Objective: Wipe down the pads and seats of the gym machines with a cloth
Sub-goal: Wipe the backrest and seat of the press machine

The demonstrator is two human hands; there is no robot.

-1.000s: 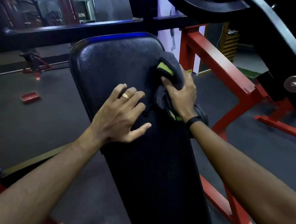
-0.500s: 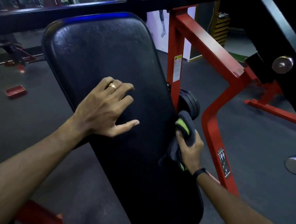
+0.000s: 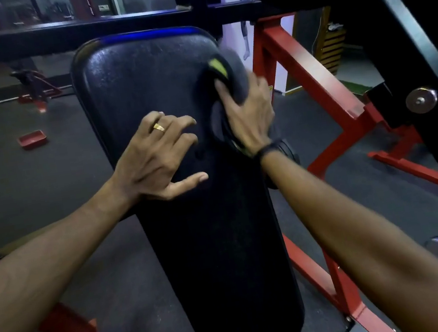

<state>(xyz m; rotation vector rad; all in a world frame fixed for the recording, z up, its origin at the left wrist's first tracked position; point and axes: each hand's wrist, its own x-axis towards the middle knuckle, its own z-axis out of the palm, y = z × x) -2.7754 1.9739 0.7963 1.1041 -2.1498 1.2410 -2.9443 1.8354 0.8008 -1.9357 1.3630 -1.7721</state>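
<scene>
So the big thing in front of me was the back pad (image 3: 179,171) of this machine, long black upholstered slab tilted away from me, bolted to a red frame (image 3: 309,72). It took up most of my view, which made sense since I was leaning right over it to reach the top end.

My left hand (image 3: 154,158) was laid on the middle of the pad, fingers spread and mostly straight, thumb out to the side, gripping nothing. I reckon that was just to brace myself and keep the pad from rocking while the other hand scrubbed.

My right hand (image 3: 247,113) had its grip clamped on the cloth (image 3: 227,76), a dark bunched-up rag with a yellow-green patch, pressed against the upper right edge of the pad, near the top corner. Bunching it gave me something solid to push with along that rounded edge.

Stuff I couldn't make out: the right hand and cloth were smeared with motion blur, so how my fingers sat in the folds was a guess. The pad's right side face was hidden behind my hand, its bottom end ran out of view, and the seat wasn't visible at all. Background gym was dim and murky.
</scene>
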